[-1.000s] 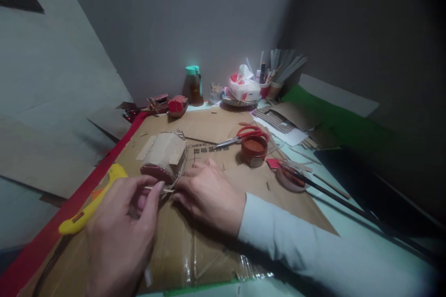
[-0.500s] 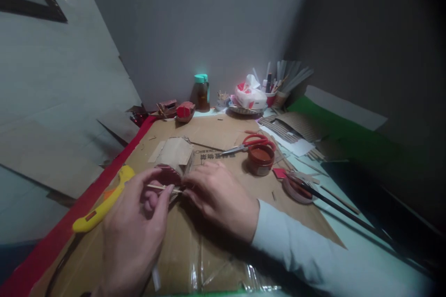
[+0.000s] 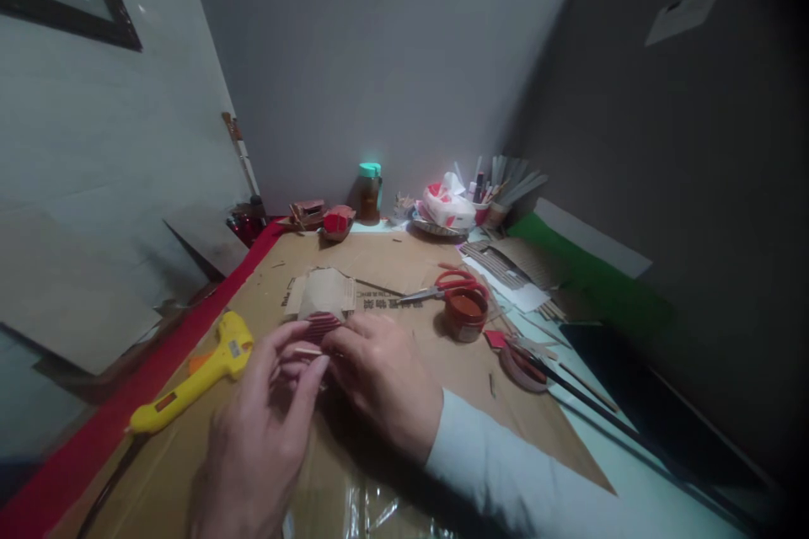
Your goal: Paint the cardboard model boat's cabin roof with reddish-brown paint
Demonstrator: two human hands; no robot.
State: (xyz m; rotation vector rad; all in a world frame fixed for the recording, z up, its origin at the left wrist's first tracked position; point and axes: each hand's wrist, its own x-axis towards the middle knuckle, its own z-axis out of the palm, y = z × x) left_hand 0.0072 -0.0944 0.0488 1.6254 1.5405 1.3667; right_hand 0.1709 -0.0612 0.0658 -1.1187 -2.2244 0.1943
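So the left hand (image 3: pixel 259 421) has its grip pinched on a thin stick (image 3: pixel 308 351), thumb on the near side, fingers curled behind. The stick sits right in that grip, its other end pointing at the right hand (image 3: pixel 388 379), which is bunched up just beside it. Fingertips on that one are mostly hidden, so I can't tell if its grip is clamped on anything. The cardboard model (image 3: pixel 321 293) is just beyond both hands, striped red end facing them. Glue gun (image 3: pixel 190 377)'s off to the left, scissors (image 3: pixel 430 292) and pot (image 3: pixel 466 316) further right.
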